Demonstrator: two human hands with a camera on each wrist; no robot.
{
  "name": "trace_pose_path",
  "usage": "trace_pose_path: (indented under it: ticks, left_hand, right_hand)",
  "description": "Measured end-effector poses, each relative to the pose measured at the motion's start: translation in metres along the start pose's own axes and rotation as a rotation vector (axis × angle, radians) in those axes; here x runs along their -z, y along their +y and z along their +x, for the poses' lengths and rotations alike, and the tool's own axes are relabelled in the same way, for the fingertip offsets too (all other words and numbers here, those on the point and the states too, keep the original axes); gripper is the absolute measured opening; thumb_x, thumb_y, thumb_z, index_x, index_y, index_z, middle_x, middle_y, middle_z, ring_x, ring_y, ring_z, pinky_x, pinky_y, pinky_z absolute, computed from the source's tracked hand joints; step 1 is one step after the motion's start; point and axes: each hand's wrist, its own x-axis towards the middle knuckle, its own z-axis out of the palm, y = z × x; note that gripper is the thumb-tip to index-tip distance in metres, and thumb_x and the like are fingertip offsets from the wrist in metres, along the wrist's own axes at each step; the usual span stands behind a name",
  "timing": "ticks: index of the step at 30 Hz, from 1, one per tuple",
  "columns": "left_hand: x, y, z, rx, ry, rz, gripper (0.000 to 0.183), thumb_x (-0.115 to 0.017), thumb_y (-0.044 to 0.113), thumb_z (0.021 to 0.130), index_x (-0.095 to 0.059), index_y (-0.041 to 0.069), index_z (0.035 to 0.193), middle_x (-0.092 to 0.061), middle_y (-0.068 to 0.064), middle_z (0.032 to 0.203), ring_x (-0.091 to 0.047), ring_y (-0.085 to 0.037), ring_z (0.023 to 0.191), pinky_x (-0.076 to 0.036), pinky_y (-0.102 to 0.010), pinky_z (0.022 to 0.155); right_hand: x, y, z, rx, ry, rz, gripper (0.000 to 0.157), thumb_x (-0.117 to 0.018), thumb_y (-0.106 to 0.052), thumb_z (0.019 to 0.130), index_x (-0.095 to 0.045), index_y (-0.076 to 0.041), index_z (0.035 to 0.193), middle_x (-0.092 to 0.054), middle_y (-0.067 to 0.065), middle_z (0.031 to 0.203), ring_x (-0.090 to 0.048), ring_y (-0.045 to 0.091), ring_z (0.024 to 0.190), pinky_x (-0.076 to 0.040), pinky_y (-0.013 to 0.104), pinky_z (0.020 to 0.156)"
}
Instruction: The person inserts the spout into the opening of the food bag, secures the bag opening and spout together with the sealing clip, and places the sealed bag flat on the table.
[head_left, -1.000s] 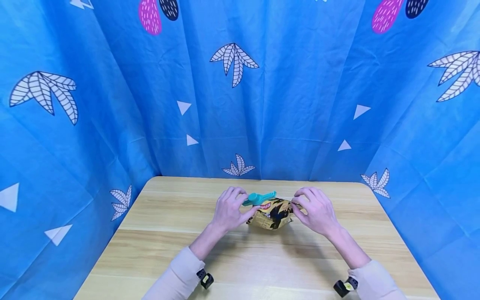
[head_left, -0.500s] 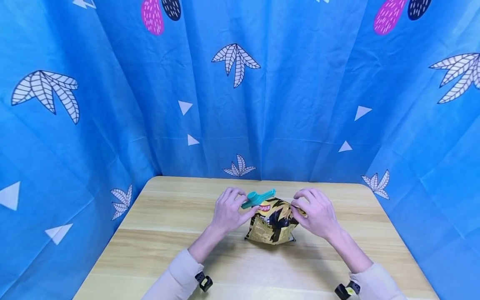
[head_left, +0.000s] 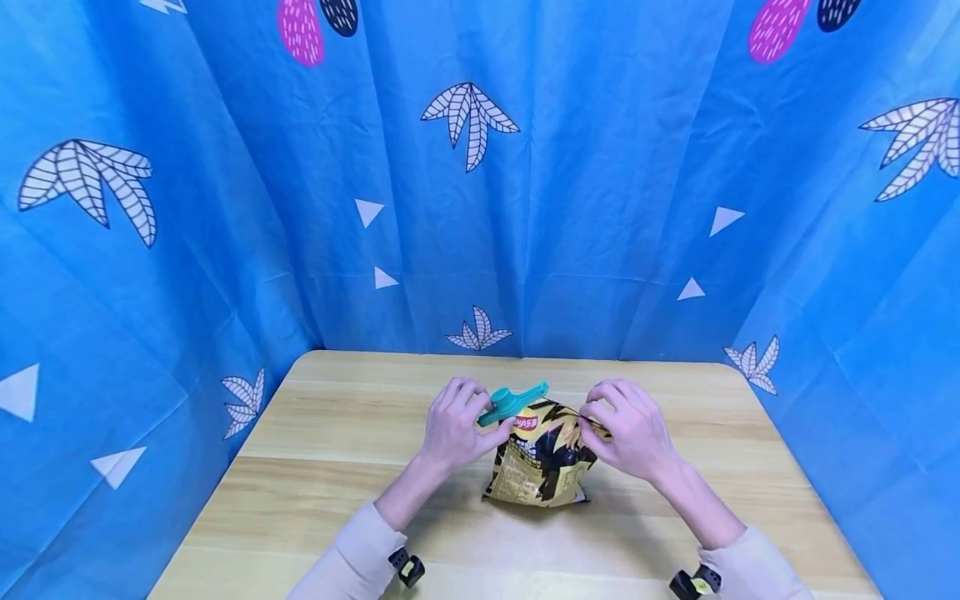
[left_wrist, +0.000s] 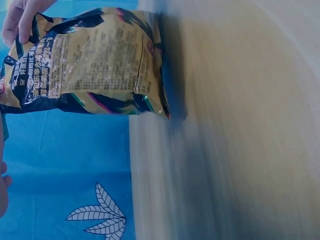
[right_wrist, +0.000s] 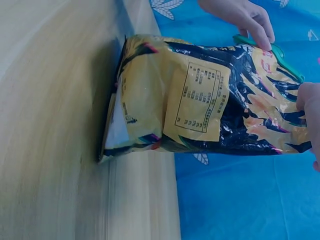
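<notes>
A gold and black potato chip bag (head_left: 536,475) stands upright at mid-table, its top edge between my two hands. My left hand (head_left: 452,427) pinches the bag's top left corner together with a teal bag clip (head_left: 512,403), which slants up to the right along the top edge. At the opposite top corner my right hand (head_left: 630,429) pinches the bag between thumb and fingers. Printed text covers the bag's side (left_wrist: 105,60) in the left wrist view. From the right wrist, the clip (right_wrist: 289,64) lies behind the bag's top, partly hidden by it.
The light wooden table (head_left: 337,500) spreads out around the bag. Blue curtains (head_left: 600,208) with leaf prints hang close behind its far edge and along both sides. Dark wrist straps (head_left: 407,567) sit at both sleeves.
The bag's lower part has swung down and toward me, so more of its front shows. Both hands keep their holds and stay nearly in place; the clip has tilted slightly.
</notes>
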Motion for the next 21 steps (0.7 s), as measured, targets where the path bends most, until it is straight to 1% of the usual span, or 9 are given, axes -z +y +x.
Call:
trace_pose_path:
  ticks: [5, 11, 16, 21]
  left_hand:
    - [0.001, 0.000, -0.003, 0.000, 0.003, -0.009, 0.040, -0.066, 0.054, 0.080, -0.059, 0.015, 0.071, -0.064, 0.000, 0.082, -0.059, -0.017, 0.080, -0.053, -0.027, 0.066]
    - [0.003, -0.001, -0.005, 0.024, -0.034, -0.003, 0.040, -0.066, 0.055, 0.080, -0.060, 0.016, 0.073, -0.063, 0.002, 0.082, -0.057, -0.015, 0.080, -0.052, -0.026, 0.065]
    - [0.003, -0.002, -0.009, 0.037, -0.044, -0.002, 0.039, -0.068, 0.054, 0.079, -0.060, 0.017, 0.072, -0.063, 0.002, 0.081, -0.058, -0.014, 0.080, -0.052, -0.026, 0.065]
    - [-0.001, -0.005, -0.012, 0.044, -0.063, 0.023, 0.040, -0.064, 0.055, 0.084, -0.061, 0.017, 0.073, -0.064, 0.001, 0.083, -0.059, -0.015, 0.080, -0.053, -0.026, 0.066]
  right_hand:
    - [-0.001, -0.003, 0.001, 0.008, -0.004, 0.003, 0.009, -0.059, -0.020, 0.076, -0.066, -0.015, 0.076, -0.065, 0.002, 0.084, -0.061, 0.023, 0.080, -0.051, 0.039, 0.067]
    - [-0.003, -0.003, 0.000, -0.001, -0.014, 0.003, 0.008, -0.059, -0.020, 0.076, -0.066, -0.016, 0.077, -0.065, 0.002, 0.086, -0.061, 0.023, 0.081, -0.052, 0.039, 0.067]
    - [-0.006, -0.002, -0.003, -0.018, -0.031, 0.005, 0.008, -0.061, -0.021, 0.076, -0.067, -0.015, 0.079, -0.065, 0.003, 0.086, -0.060, 0.022, 0.081, -0.052, 0.037, 0.065]
    - [-0.009, 0.000, -0.005, -0.047, -0.059, -0.003, 0.009, -0.064, -0.022, 0.078, -0.068, -0.014, 0.082, -0.065, 0.004, 0.087, -0.061, 0.022, 0.082, -0.052, 0.037, 0.064]
